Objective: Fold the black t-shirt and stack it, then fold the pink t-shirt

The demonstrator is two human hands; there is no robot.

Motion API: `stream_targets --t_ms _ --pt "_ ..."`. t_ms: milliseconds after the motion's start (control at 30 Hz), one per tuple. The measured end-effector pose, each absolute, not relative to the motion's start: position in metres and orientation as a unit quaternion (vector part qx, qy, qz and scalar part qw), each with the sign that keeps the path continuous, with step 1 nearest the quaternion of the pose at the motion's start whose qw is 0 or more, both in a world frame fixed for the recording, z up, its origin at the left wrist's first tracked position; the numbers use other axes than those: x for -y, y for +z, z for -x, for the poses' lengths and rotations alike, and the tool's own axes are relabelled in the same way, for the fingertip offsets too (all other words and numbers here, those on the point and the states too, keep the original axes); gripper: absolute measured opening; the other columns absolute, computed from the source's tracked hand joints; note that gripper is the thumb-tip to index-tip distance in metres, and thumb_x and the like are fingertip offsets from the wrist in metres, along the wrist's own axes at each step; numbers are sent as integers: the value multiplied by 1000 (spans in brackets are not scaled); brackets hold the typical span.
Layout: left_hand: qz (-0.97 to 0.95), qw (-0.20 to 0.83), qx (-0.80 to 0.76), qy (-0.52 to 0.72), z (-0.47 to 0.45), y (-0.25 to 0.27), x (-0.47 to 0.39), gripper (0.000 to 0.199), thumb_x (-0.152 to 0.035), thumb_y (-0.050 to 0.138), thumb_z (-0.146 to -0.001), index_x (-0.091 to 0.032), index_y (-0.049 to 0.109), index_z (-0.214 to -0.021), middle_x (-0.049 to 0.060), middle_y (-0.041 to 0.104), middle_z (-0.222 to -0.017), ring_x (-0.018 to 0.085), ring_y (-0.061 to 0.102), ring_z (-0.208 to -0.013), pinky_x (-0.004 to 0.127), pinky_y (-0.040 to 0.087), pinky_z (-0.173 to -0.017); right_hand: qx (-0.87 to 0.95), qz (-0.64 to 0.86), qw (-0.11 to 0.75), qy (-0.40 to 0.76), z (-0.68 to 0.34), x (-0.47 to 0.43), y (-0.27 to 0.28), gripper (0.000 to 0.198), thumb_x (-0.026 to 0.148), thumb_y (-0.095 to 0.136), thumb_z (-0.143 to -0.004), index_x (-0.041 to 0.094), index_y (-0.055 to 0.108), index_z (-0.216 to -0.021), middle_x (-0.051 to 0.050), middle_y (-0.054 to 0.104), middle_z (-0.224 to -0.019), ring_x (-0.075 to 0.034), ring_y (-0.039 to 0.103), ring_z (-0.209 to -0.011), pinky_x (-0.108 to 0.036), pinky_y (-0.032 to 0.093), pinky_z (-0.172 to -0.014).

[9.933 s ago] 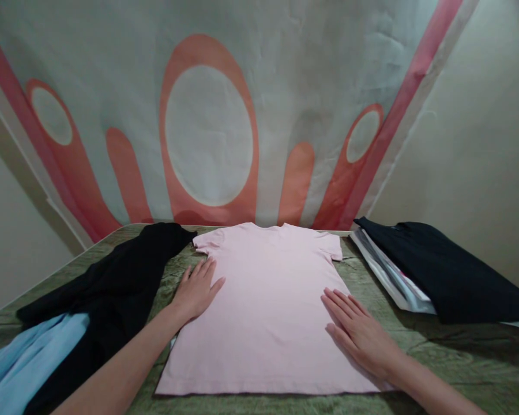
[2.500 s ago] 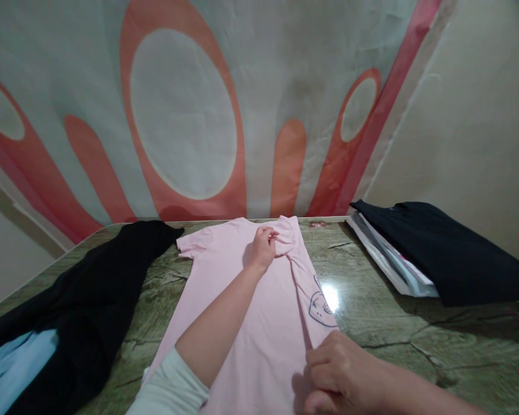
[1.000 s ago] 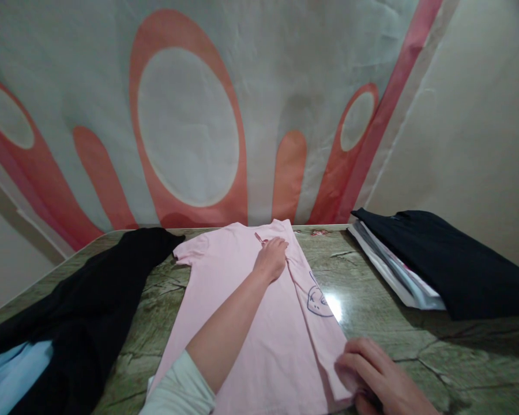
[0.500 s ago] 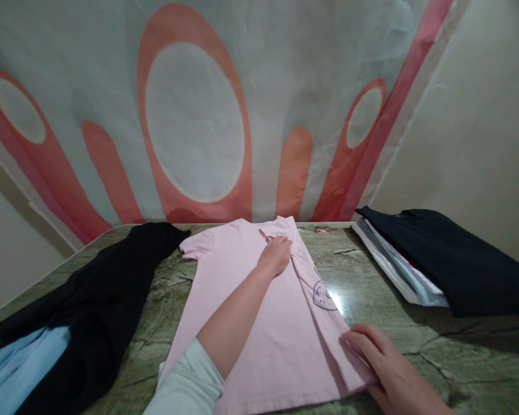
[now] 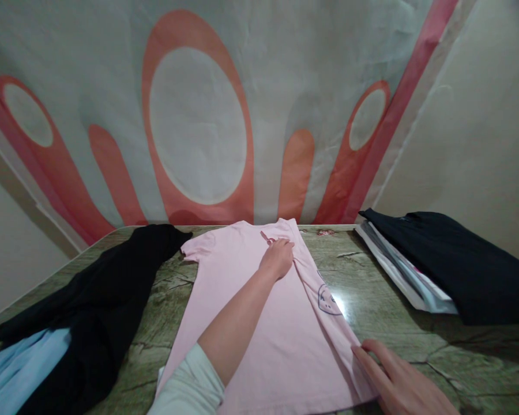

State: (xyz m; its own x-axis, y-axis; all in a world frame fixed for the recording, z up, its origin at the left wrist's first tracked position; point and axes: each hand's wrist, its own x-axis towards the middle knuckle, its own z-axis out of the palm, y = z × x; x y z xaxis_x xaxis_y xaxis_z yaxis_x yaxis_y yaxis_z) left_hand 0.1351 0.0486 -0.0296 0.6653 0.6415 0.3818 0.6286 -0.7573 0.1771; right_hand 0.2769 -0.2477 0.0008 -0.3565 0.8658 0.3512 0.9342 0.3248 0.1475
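Right hand [image 5: 409, 377] at lower right, fingertips clamped on edge of pink T-shirt [image 5: 283, 340], shirt partly folded at lower centre, left hand [image 5: 277, 259] mid-frame on fold, grip unclear, garment stack [image 5: 454, 265] at right.

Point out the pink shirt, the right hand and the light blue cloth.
Pink shirt [image 5: 281, 340], head view: middle of its body.
Right hand [image 5: 400, 374], head view: back of the hand.
Light blue cloth [image 5: 22, 370], head view: its visible middle.

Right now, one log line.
left hand: on upper shirt; right hand: at lower right edge; shirt: right side folded over; clothes pile: right of shirt
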Motion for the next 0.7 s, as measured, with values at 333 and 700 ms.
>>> stream_targets --t_ms 333,700 --pt "-912 24 -350 212 -135 -26 -47 33 -18 33 -90 -15 57 -113 9 55 -119 19 46 -115 33 32 -100 850 478 156 -156 -270 235 1 37 3 35 -78 17 61 -100 -7 67 -87 -19 61 -70 -28 53 -62" --pt "-912 26 -346 220 -137 -30 -49 29 -25 34 -92 -17 57 -108 8 56 -115 19 47 -113 34 33 -100 848 478 222 -54 -268 235 10 31 8 43 -78 16 65 -97 -9 65 -89 -19 59 -81 -27 51 -72"
